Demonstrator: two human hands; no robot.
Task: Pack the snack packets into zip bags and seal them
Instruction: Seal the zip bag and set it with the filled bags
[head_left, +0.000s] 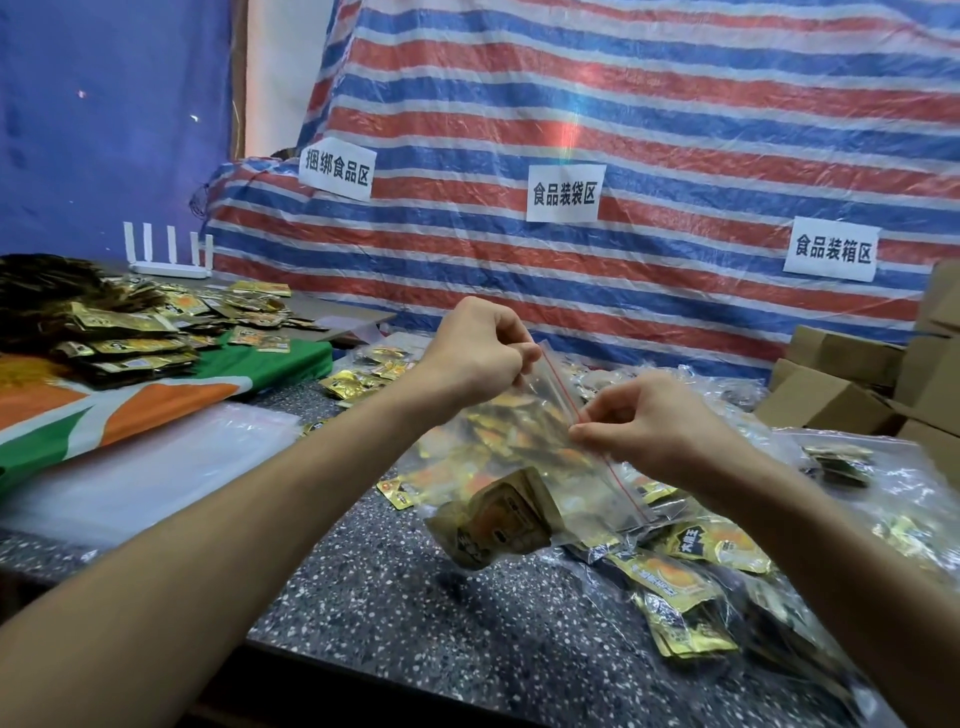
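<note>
- Above the speckled counter (415, 597), in the middle of the view, a clear zip bag (545, 395) hangs tilted between both hands. Its red zip strip (621, 480) runs from upper left down to lower right.
- The left hand (475, 353) pinches the far upper end of the strip, thumb against curled fingers.
- The right hand (649, 421) pinches the strip about midway along, with thumb and forefinger tips pressed together on it. The rest of the strip runs on past this hand, toward the person.
- Whether the strip is pressed closed cannot be told.
- Gold snack packets (493, 519) fill the bag and bulge in its lower corner, which hangs below and between the 2 hands, near the counter.
- Under and to the right of the right hand, filled bags (691, 571) lie heaped on the counter.
- To the left lies a stack of empty clear bags (145, 467), beside a green-and-orange cloth (156, 405) that carries a pile of loose packets (130, 343).
- Cardboard boxes (841, 374) stand at the far right.
- Behind everything hangs a striped tarp (649, 119) with 3 paper labels (564, 193).
</note>
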